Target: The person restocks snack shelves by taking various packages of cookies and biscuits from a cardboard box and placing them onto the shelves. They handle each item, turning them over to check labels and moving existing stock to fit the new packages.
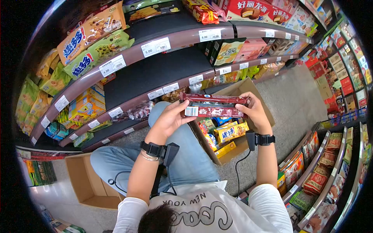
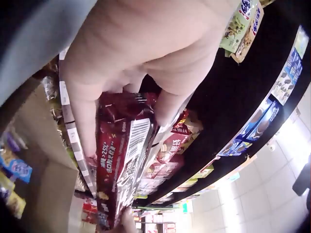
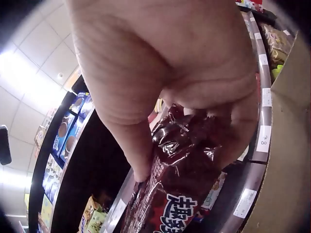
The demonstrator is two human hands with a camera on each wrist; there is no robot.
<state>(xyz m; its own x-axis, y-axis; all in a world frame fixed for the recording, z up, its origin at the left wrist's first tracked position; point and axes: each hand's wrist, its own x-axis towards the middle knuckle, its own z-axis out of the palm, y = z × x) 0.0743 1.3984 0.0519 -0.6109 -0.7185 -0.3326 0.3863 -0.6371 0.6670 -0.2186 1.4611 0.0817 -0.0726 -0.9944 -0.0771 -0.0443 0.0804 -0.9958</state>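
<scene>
A long maroon cookie packet [image 1: 217,112] is held level between both hands, above an open carton of snacks. The left hand [image 1: 169,118] grips its left end, thumb near the white barcode. At the other end the right hand [image 1: 256,111] pinches the packet, its thumb on the near side. In the left wrist view, the wrapper [image 2: 111,160] runs away from the fingers, with printed text and the barcode showing. Large white characters mark the glossy wrapper [image 3: 165,204] in the right wrist view; the right hand's fingers partly hide its end.
The cardboard carton [image 1: 268,112] holds several yellow and blue snack packs [image 1: 232,132]. Another cardboard box [image 1: 79,171] stands on the floor at left. Shelves with price tags [image 1: 155,47] curve ahead, bearing orange and green cookie bags [image 1: 99,50]. More stocked shelves [image 1: 322,174] stand at right.
</scene>
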